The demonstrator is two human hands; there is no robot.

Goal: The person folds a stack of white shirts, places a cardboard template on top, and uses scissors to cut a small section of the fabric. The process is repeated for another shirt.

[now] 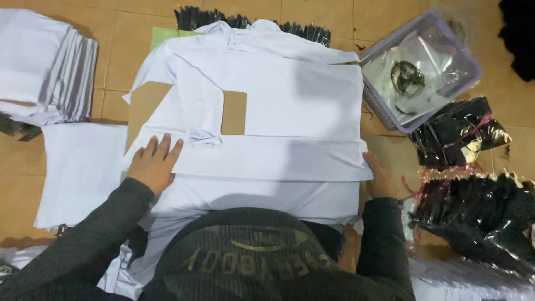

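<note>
left hand flat on white shirt, grip released, right hand grasping its folded edge

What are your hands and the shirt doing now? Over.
Left hand flat on white shirt. Right hand at its folded hem edge. Cardboard sheet lying on shirt. Nothing in the way.

Probably a garment packing workshop: folded white shirts stack on the tiled floor left of the hands, bundled black plastic bags and a tray to their right.
</note>
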